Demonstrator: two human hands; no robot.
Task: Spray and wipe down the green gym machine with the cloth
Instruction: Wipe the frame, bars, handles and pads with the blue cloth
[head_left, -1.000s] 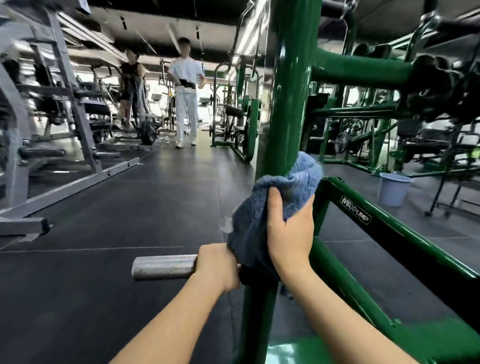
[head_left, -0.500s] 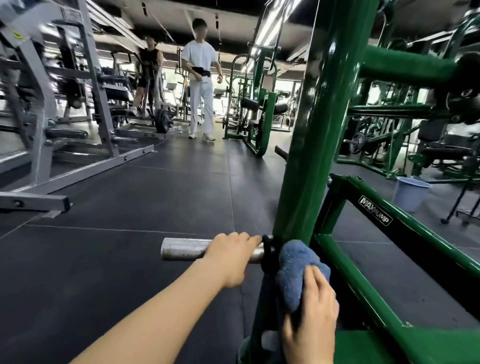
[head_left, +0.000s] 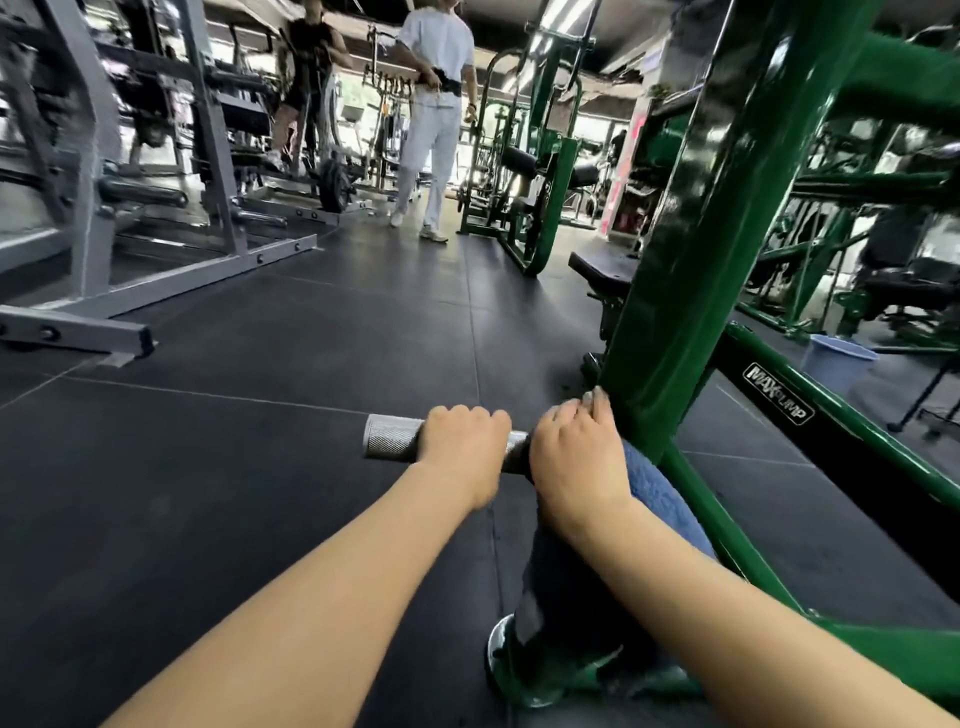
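The green gym machine's upright post (head_left: 691, 249) rises at the right, with a slanted green bar (head_left: 852, 426) marked MAXPUMP running off from it. A knurled metal peg (head_left: 389, 436) sticks out left from the post. My left hand (head_left: 462, 441) grips that peg. My right hand (head_left: 576, 457) presses the blue cloth (head_left: 654, 493) against the base of the post, fingers curled over it. Most of the cloth hangs under my right wrist. No spray bottle is in view.
Two people (head_left: 436, 104) stand at the back of the dark rubber floor. A grey rack (head_left: 88, 218) fills the left side. More green machines (head_left: 535, 166) stand behind, and a pale blue bucket (head_left: 836, 358) sits at the right.
My right hand with the cloth went down the post from above the peg to below it, then came back up to peg height. My left hand stayed on the peg.
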